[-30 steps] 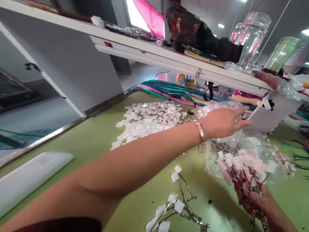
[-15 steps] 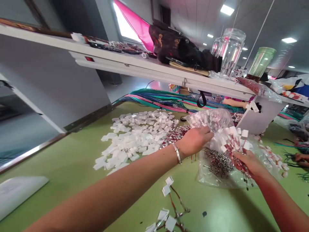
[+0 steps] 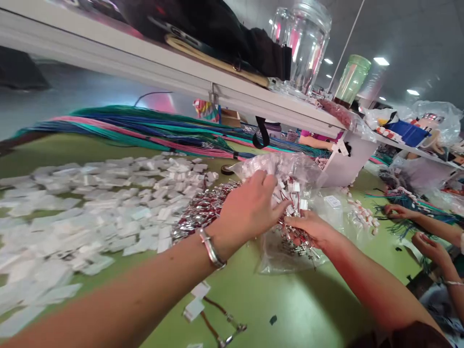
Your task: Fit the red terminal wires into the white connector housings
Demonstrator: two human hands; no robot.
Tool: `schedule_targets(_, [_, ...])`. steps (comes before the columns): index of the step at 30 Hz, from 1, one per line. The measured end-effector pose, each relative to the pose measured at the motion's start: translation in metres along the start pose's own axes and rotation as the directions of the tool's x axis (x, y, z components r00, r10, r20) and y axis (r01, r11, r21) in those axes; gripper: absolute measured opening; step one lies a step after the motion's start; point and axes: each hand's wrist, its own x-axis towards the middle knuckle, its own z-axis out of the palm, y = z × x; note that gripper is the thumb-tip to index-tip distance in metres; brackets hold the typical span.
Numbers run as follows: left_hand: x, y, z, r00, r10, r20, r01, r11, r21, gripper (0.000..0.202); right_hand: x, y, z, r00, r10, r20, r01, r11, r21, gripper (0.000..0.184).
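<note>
My right hand (image 3: 313, 228) is closed round a bunch of short red-brown wires (image 3: 295, 237) with white connectors at the top and metal ends hanging below. Against the bunch's left side is my left hand (image 3: 250, 205), wearing a silver bracelet, its thumb on the wires and its fingers curled at the white connectors; some fingertips are hidden. Under both hands lies a clear plastic bag (image 3: 270, 253). A pile of metal-tipped wires (image 3: 199, 210) is just left of my left hand. Nearer me, a few wires with white connectors (image 3: 195, 308) rest on the green table (image 3: 290, 309).
White connectors or labels (image 3: 119, 208) spread over the left side. Bundled coloured cables (image 3: 145, 128) run along the back, below a shelf (image 3: 145, 63) with a glass jar (image 3: 310, 43). Another person's hands (image 3: 431, 246) work at the right. A black tape roll (image 3: 227, 169) lies behind.
The view has swung right and closer. My left hand has come from above the bag to the wire bunch, and my two hands now meet at it. More of the co-worker's hands shows.
</note>
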Motion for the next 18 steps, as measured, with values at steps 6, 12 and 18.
schedule_targets(6, [0.004, -0.016, 0.008, 0.994, 0.095, 0.044, -0.095, 0.995, -0.01, 0.033, 0.006, -0.009, -0.011, 0.999, 0.034, 0.011, -0.034, 0.999, 0.04, 0.036])
schedule_targets(12, [-0.011, -0.036, 0.01, 0.999, 0.045, 0.013, -0.045, 0.999, -0.022, 0.042, -0.005, -0.016, -0.031, 0.999, -0.009, -0.047, 0.015, 0.993, 0.116, 0.029])
schedule_targets(18, [0.001, -0.024, 0.016, 0.995, 0.022, -0.097, -0.048, 0.963, -0.266, 0.031, 0.039, -0.03, -0.022, 0.992, -0.123, -0.037, 0.126, 0.987, 0.099, 0.026])
